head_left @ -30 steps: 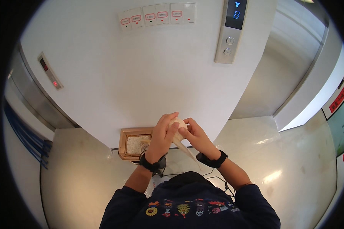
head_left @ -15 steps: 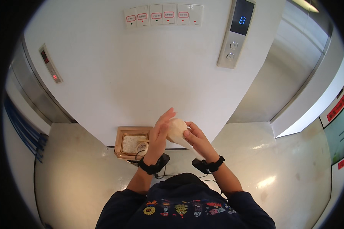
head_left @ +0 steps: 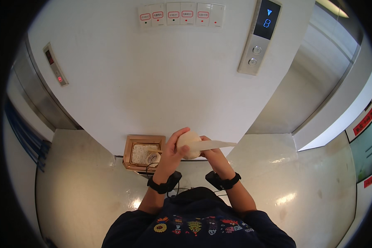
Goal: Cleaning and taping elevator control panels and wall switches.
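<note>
Both my hands are raised in front of my chest around a pale beige roll of tape (head_left: pixel 190 142). My left hand (head_left: pixel 174 149) wraps over the roll's left side. My right hand (head_left: pixel 208 153) grips it from below and right. A loose strip of the same beige tape (head_left: pixel 217 144) sticks out to the right from the roll. Each wrist carries a black band.
A white wall (head_left: pixel 153 95) stands right ahead, with an elevator call panel (head_left: pixel 258 37) and a row of white switch plates (head_left: pixel 182 14). A square wooden bin (head_left: pixel 144 153) with pale filling sits on the floor at the wall's foot. Elevator doors flank both sides.
The hands have shifted on the roll, and a strip of tape now extends out to the right. The head camera has tilted slightly.
</note>
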The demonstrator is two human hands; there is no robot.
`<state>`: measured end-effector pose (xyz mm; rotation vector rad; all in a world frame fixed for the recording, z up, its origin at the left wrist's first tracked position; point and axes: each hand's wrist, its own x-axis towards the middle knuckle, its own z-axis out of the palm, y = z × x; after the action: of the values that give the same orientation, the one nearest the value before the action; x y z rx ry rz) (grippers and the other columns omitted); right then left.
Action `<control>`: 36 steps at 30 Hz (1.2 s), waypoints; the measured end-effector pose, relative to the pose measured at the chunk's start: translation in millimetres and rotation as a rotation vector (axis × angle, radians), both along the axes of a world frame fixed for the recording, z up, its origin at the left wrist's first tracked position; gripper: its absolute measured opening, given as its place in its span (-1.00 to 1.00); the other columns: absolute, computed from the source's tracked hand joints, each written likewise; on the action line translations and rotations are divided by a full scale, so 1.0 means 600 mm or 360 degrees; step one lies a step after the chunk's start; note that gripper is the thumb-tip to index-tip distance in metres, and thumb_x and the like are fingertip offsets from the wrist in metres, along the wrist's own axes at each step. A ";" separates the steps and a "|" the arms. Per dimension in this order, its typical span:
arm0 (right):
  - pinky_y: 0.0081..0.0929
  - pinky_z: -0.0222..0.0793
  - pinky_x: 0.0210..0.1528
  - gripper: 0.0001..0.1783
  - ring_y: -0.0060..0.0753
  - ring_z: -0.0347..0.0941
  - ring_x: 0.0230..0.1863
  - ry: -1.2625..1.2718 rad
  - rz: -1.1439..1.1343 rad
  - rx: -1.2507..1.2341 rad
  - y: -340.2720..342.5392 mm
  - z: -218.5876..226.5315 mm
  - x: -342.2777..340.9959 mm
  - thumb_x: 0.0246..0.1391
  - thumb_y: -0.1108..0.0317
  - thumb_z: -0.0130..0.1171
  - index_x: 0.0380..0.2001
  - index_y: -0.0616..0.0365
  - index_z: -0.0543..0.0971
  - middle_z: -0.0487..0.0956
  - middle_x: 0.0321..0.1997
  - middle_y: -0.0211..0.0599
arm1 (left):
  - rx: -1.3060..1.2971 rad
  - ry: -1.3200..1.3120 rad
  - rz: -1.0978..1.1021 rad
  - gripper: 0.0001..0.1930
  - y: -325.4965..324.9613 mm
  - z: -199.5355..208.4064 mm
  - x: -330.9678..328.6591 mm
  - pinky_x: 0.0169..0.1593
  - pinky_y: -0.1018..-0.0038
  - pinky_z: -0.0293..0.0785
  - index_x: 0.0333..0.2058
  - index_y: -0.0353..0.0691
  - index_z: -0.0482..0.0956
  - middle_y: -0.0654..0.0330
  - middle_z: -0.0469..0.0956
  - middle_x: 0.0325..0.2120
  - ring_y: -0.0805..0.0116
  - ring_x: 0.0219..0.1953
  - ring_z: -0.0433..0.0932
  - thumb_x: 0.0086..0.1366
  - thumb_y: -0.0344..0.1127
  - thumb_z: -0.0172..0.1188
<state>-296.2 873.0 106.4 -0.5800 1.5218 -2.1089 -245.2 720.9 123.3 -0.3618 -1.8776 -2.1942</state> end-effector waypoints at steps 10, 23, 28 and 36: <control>-0.53 0.30 -0.05 -0.56 -0.52 0.32 -0.06 0.0104 -0.0101 0.0042 -0.005 0.005 0.022 0.19 0.28 -0.11 0.08 0.27 0.24 0.39 -0.07 -0.27 | 0.0126 0.0151 0.0243 -0.56 0.013 -0.020 0.001 0.06 0.48 0.26 0.01 -0.32 0.28 0.12 0.36 -0.04 0.39 -0.03 0.35 0.24 -0.17 0.04; -0.49 0.29 -0.04 -0.41 -0.43 0.34 -0.02 0.0394 -0.0286 0.0161 -0.005 -0.009 0.057 0.01 0.28 0.17 0.08 0.20 0.24 0.37 -0.01 -0.26 | 0.0223 0.0183 0.0383 -0.61 0.021 -0.037 0.014 0.02 0.44 0.31 -0.09 -0.25 0.25 0.11 0.32 -0.09 0.35 -0.06 0.34 0.08 -0.45 0.11; -0.45 0.30 -0.03 -0.34 -0.43 0.32 0.00 0.0207 -0.0219 -0.0027 -0.024 -0.016 0.078 -0.03 0.29 0.21 0.11 0.16 0.17 0.33 0.04 -0.25 | 0.0488 0.0236 0.0456 -0.65 0.026 -0.043 0.015 -0.02 0.44 0.35 -0.20 -0.23 0.23 0.14 0.33 -0.18 0.36 -0.10 0.34 0.04 -0.45 0.14; -0.42 0.27 0.01 -0.29 -0.39 0.31 0.02 0.0480 -0.0229 0.0181 -0.009 0.002 0.070 -0.12 0.38 0.26 0.10 0.14 0.15 0.31 0.06 -0.22 | 0.0269 -0.0059 0.0301 -0.70 0.016 -0.033 0.024 -0.08 0.53 0.38 -0.17 -0.25 0.31 0.14 0.37 -0.12 0.44 -0.20 0.42 0.13 -0.39 0.13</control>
<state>-254.4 867.7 107.8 -0.7971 1.8862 -2.0937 -230.5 730.7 103.5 -0.1087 -1.6536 -2.2227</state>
